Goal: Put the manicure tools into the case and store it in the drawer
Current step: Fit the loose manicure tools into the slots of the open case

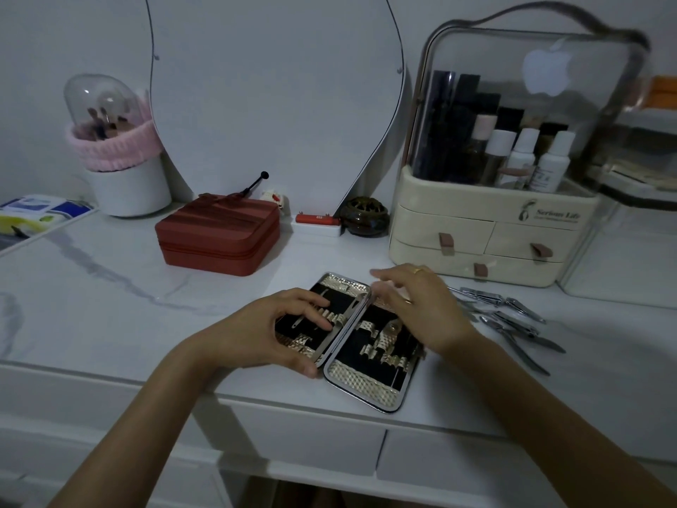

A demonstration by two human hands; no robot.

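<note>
Metal-rimmed case (361,342) lies open flat at the table's (110,287) front edge. It looks stiff and light, best gripped by its rims. Left hand (273,330) holds its left half; right hand (421,309) hovers relaxed, holding nothing. Loose tools (513,317), slim and slippery, lie right. The organiser (491,229) behind reads "Serious Life".

"Serious Life" in dark letters on the front of the cream makeup box (494,229), just above the small drawers, next to a little dark picture, maybe a head. One line of tiny print under those words, too small to read. White apple sign, with a bite and a leaf, on the clear lid (547,69). Small print on the white bottle (553,166) inside and on the blue and yellow pack (36,214) at far left, too blurry to read.
</note>
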